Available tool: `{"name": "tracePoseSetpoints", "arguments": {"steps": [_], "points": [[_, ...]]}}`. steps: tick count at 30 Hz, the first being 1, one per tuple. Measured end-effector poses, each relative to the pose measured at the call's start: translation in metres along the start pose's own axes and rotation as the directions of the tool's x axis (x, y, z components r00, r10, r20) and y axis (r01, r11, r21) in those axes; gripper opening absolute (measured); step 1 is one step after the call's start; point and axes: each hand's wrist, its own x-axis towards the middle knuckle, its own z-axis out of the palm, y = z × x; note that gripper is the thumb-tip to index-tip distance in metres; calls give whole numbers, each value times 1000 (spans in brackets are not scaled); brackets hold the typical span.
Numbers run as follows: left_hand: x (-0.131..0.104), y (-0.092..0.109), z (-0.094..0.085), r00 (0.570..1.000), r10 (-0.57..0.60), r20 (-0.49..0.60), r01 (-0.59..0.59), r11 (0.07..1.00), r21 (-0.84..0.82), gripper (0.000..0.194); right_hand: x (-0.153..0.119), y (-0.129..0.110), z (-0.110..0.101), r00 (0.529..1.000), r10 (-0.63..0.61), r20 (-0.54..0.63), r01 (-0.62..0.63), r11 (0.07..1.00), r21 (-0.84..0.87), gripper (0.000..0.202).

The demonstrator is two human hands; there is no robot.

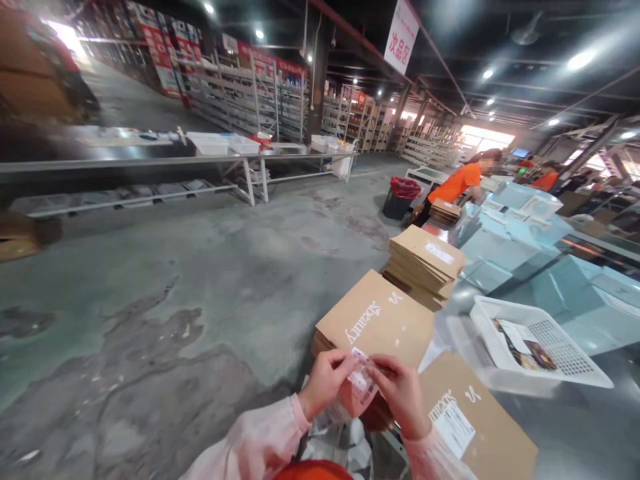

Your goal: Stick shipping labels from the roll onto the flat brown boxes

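Both hands meet low in the centre, pinching a small clear plastic packet (361,383) with a white printed label. My left hand (327,381) is closed on its left edge, thumb and forefinger at the top. My right hand (400,390) is closed on the upper right edge. Just beyond them lies a stack of brown cardboard mailers (385,313) with white "beauty" lettering. Right of my right hand, another brown mailer (493,427) carries a white shipping label (454,429).
A white basket (575,353) with printed items stands on the metal table at right, beside pale blue bins (515,247). More mailers (425,257) are stacked beyond. A person in orange (455,183) bends near a black bin (397,203). A long bench (190,160) stands left.
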Motion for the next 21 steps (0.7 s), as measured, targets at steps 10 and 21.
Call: {"name": "tracePoseSetpoints", "arguments": {"steps": [10,21], "points": [[-4,29,0,997,57,56,-57,998,3,37,-8,3,-4,984,180,-5,-167,923,347,44],[6,52,-36,694,515,503,-711,601,365,40,-22,-10,-6,935,267,234,-354,750,559,43]]}}
